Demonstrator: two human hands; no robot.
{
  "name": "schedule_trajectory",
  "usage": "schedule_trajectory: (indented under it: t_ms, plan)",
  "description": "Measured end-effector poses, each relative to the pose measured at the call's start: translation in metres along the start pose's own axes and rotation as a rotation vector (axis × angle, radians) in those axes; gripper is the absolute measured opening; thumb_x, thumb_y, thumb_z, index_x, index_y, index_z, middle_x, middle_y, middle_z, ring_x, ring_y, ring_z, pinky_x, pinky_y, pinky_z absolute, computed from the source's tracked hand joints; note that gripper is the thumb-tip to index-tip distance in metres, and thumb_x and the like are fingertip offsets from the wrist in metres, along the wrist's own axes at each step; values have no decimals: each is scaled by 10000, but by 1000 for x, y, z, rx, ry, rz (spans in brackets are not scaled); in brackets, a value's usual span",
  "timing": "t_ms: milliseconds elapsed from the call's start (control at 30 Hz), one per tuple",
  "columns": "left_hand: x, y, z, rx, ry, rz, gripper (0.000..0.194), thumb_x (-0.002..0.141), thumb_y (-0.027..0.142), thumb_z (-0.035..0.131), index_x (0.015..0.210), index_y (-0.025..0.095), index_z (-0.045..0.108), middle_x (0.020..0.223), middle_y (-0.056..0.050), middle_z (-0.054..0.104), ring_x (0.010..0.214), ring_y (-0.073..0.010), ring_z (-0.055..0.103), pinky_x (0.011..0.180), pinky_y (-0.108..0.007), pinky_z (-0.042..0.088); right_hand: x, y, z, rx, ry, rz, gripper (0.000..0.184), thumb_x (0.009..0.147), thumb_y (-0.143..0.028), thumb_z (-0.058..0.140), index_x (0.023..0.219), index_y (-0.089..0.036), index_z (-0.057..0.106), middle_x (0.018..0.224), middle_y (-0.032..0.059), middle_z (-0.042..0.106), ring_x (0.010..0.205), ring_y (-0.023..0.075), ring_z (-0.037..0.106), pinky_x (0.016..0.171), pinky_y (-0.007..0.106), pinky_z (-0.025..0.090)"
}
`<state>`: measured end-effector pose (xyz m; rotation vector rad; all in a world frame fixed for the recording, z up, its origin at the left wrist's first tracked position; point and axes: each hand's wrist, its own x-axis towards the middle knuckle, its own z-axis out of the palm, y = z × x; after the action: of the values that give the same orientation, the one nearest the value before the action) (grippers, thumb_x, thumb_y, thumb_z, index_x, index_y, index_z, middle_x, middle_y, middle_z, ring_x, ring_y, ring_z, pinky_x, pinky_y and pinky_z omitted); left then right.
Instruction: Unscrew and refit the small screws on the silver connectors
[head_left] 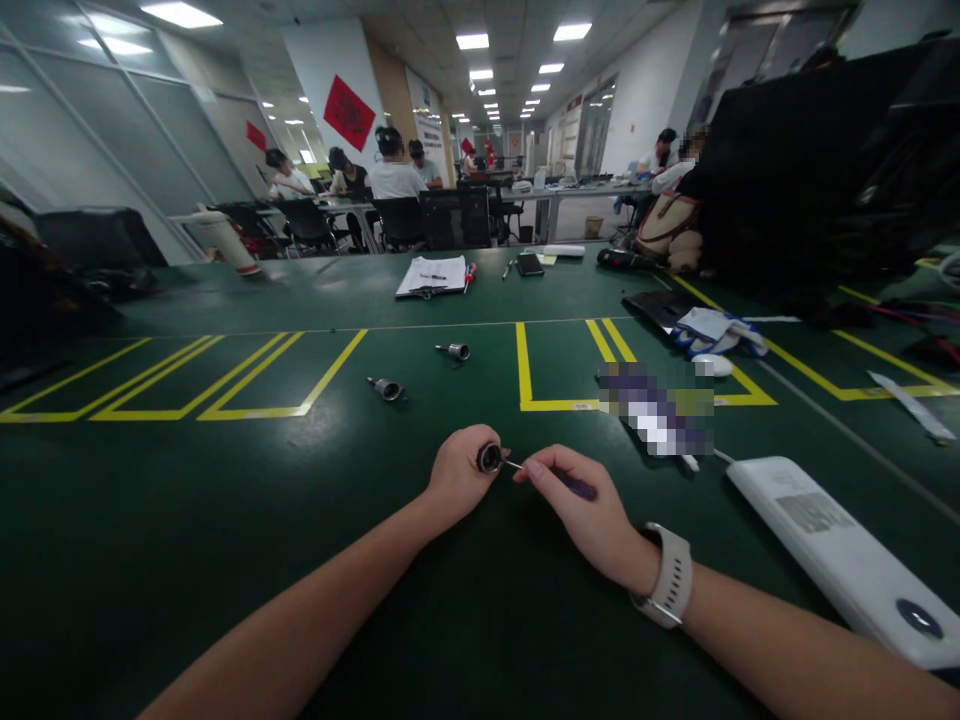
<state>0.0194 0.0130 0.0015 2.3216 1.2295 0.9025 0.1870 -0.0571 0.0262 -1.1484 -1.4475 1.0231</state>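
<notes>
Closed in a fist, my left hand (463,468) holds a dark metal hole saw (490,458), its round open end facing me. Most of its body is hidden by the fingers. My right hand (577,500), with a pale watch strap at the wrist, pinches a small screwdriver (579,486) with a dark purple handle. The thin shaft points left and its tip meets the side of the hole saw's rim; whether it sits in a screw cannot be made out. Beyond my hands lie two similar hole saws with shanks, one nearer (387,389) and one farther (456,352).
A white power bank-like device (840,550) lies right of my right forearm, a blurred-out phone-shaped object (656,410) before it. Farther are gloves (712,328), a white mouse (712,366), a clipboard (431,276) and a dark bag (810,180). Yellow tape marks the green table (337,620).
</notes>
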Motion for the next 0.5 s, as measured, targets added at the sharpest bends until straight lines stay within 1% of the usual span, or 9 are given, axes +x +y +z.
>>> schedule_trajectory:
  t_ms: [67,133,267,367,433,500]
  plan:
    - [0,0,0,28,-1,13,208,781,253,546,605,175,468,596,31,476,565,-120,466,541,-240,343,1,-2,0,-11,-15,-16,181,832,-292,559,742,-191,679,742,30,643,725,185,581,693,339,422]
    - [0,0,0,16,0,12,212,777,259,550,603,175,462,596,32,471,563,-118,462,541,-238,342,3,-1,0,66,-20,10,193,833,-291,554,739,-187,686,746,35,658,740,189,588,716,346,422]
    - [-1,0,0,-83,-10,18,186,758,236,553,611,171,459,608,32,473,565,-110,458,542,-231,347,9,6,1,417,3,163,189,809,-288,576,697,-180,684,722,38,685,735,178,600,758,348,425]
    - [-1,1,0,-118,-6,8,199,745,230,570,600,171,448,600,39,466,554,-100,445,532,-223,342,11,10,3,612,4,265,163,773,-292,614,671,-176,665,704,36,690,684,159,593,703,322,425]
    - [0,1,0,-110,5,-5,216,743,241,580,593,171,441,594,43,465,548,-96,440,527,-220,340,11,11,3,622,1,264,158,775,-293,611,678,-178,660,703,33,687,684,159,593,693,319,426]
    - [0,1,0,-75,2,-8,207,751,242,574,601,172,451,598,40,474,552,-100,448,529,-223,343,9,10,2,508,12,187,165,801,-289,583,704,-184,666,722,32,683,718,168,596,725,332,429]
